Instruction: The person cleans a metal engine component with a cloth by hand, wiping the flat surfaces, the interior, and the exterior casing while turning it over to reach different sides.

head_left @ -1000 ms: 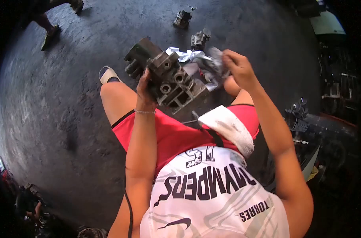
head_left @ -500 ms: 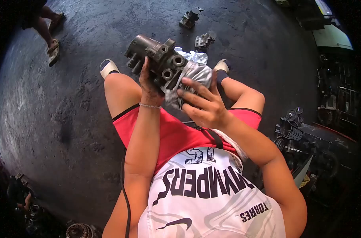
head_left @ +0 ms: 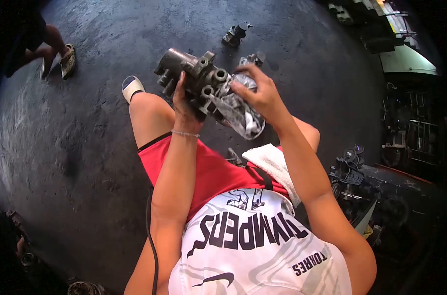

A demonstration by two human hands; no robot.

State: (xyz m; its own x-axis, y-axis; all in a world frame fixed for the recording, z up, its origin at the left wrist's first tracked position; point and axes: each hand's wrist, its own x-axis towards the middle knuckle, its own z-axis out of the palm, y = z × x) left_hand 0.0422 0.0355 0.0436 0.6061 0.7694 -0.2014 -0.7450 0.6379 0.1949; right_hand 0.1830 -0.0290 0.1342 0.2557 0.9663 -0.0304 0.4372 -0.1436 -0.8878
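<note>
I sit on a dark floor and hold up a heavy grey metal valve block (head_left: 194, 78) with several round ports. My left hand (head_left: 184, 105) grips it from below. My right hand (head_left: 260, 93) presses a crumpled grey-and-white rag (head_left: 240, 115) against the block's right side, the cloth hanging down under my fingers. A white towel (head_left: 272, 164) lies across my right thigh on my red shorts.
Two small metal parts lie on the floor beyond the block (head_left: 235, 34) (head_left: 253, 59). Another person's sandalled feet (head_left: 61, 61) stand at the far left. Dark machine parts (head_left: 351, 169) are piled at my right. My white sandal (head_left: 131, 87) rests on the floor.
My right hand has moved up along the block's right side with the rag, from low on its front a half second ago. The block stays held up in my left hand.
</note>
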